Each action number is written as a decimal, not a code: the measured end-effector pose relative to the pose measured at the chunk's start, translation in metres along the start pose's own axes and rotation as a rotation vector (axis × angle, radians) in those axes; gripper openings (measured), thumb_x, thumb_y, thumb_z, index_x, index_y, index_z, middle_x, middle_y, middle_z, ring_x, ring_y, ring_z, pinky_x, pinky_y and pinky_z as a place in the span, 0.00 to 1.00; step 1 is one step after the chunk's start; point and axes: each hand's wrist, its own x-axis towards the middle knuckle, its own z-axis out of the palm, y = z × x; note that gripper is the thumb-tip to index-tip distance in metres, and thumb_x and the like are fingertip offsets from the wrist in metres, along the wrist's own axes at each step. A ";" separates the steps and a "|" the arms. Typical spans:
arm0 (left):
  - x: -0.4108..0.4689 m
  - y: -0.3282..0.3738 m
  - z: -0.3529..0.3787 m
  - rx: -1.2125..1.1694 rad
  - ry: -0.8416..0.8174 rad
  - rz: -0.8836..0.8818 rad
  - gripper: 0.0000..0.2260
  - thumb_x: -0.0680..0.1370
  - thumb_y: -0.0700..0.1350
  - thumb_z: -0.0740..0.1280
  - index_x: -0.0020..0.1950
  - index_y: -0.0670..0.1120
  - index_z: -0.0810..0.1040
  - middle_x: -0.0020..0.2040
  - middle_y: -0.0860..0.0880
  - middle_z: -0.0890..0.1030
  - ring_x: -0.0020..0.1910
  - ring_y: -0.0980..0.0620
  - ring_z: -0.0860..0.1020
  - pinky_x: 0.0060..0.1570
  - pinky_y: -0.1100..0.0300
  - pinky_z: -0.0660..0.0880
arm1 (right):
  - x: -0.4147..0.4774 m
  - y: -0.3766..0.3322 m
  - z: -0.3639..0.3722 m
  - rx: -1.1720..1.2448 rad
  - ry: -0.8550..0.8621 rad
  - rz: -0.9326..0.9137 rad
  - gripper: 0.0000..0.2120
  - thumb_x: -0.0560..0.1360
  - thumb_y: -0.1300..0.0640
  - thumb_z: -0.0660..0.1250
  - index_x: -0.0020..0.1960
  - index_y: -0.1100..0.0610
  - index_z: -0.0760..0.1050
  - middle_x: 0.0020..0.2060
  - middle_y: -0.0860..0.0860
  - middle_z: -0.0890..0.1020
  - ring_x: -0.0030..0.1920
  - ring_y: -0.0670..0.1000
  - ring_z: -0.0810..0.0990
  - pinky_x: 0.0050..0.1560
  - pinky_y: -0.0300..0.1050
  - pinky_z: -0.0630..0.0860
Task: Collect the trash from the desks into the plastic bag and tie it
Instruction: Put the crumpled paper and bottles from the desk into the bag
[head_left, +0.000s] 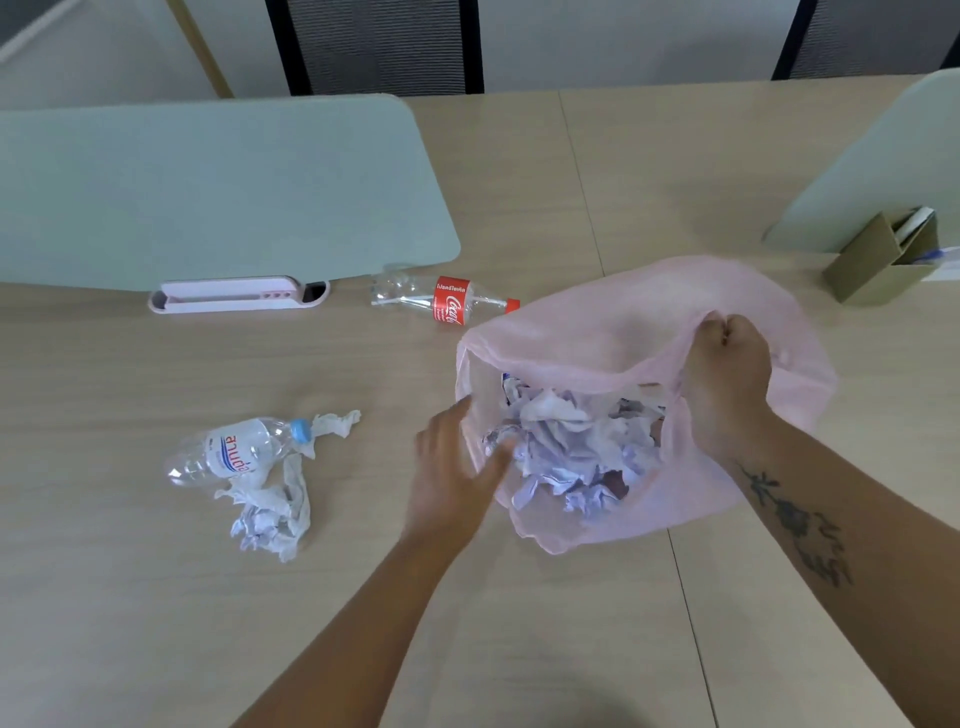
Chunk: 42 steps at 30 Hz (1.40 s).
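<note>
Crumpled paper (566, 452) fills thin pink bag (623, 312) — right hand (727, 374) fists its rim, left hand (457, 467) spread, empty.

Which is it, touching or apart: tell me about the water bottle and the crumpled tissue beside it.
Touching. In the head view the water bottle lies on the tissue, which runs out from under its body and cap with no gap.

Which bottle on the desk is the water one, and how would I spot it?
Start at the pink plastic bag and look left across the wooden desk. The water bottle lies on crumpled tissues; its blue cap sets it apart from the red-capped Coca-Cola bottle.
</note>
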 end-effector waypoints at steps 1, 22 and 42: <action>-0.007 -0.024 -0.011 0.150 0.117 -0.038 0.32 0.71 0.68 0.66 0.72 0.58 0.65 0.69 0.57 0.69 0.69 0.54 0.63 0.66 0.50 0.67 | -0.004 0.004 0.004 -0.016 -0.017 -0.009 0.18 0.82 0.54 0.53 0.33 0.56 0.60 0.31 0.51 0.66 0.36 0.54 0.67 0.40 0.46 0.65; 0.031 -0.134 -0.078 0.819 0.393 -0.319 0.32 0.70 0.68 0.66 0.71 0.58 0.69 0.54 0.45 0.73 0.50 0.40 0.73 0.48 0.47 0.70 | -0.027 0.012 0.055 -0.133 -0.151 -0.069 0.16 0.79 0.52 0.56 0.33 0.44 0.61 0.39 0.55 0.73 0.39 0.53 0.70 0.30 0.30 0.68; 0.020 0.011 -0.014 0.296 0.056 0.406 0.10 0.76 0.45 0.60 0.44 0.39 0.74 0.41 0.44 0.77 0.40 0.41 0.74 0.37 0.52 0.72 | -0.014 -0.009 0.040 -0.019 -0.074 0.066 0.16 0.80 0.52 0.53 0.35 0.56 0.62 0.33 0.53 0.68 0.33 0.54 0.68 0.33 0.41 0.66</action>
